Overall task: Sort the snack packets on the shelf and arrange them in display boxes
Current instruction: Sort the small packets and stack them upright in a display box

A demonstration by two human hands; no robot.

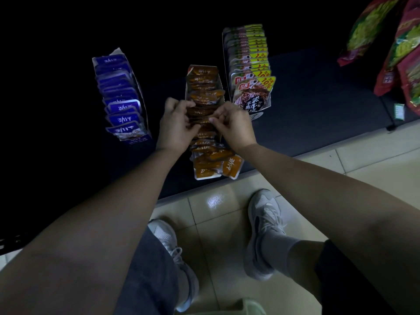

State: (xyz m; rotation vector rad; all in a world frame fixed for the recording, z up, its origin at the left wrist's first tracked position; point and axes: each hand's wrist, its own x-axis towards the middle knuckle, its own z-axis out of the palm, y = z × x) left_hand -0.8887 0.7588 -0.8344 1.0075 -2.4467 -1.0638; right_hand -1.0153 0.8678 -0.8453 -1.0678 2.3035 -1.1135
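Where orange packets fill the box | left hand fingers pinch them | right hand likewise

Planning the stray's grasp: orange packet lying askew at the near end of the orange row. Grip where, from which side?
Likely its near right corner, approached from the front right. The stray orange packet lies skewed, face up; its left side butts against the other orange packets, while its right and near edges lie free on the dark shelf. Pinch the thin edge.
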